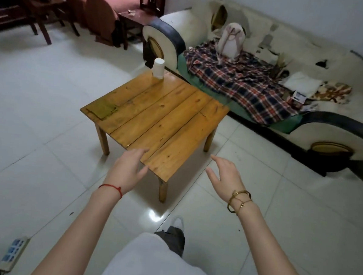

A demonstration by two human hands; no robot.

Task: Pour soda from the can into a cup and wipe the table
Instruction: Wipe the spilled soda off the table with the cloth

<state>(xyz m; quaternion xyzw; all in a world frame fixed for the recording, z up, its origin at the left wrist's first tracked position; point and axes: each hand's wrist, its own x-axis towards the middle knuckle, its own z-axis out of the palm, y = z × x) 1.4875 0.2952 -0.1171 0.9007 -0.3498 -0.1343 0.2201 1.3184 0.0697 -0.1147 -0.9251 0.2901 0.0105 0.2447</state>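
Here both arms are reaching forward from the bottom of the view, bare to above the elbow. The left hand (126, 167) is hovering over the near corner of the table (156, 117), fingers straight and loosely spread, holding nothing; whether it is touching the wood cannot be told. A red string (111, 188) is circling its wrist. The right hand (225, 175) is hanging over the floor (44, 124) just beside the same corner, fingers relaxed and apart, thumb pointing toward the left hand, also holding nothing. Two gold bangles (240, 200) are sitting on its wrist.

One white cup (158, 68) is standing on the far corner of the table, well apart from both hands; it seems to be standing mouth down. One olive-yellow cloth (102, 109) is lying flat at the table's left corner. No can is showing in the view.

One cream sofa (338, 63) with dark trim is standing just behind the table, carrying one plaid blanket (243, 85) and one pale backpack (230, 42). One power strip (13, 252) is lying on the floor at lower left. One shoe (178, 222) is showing below the hands. No writing is readable anywhere.
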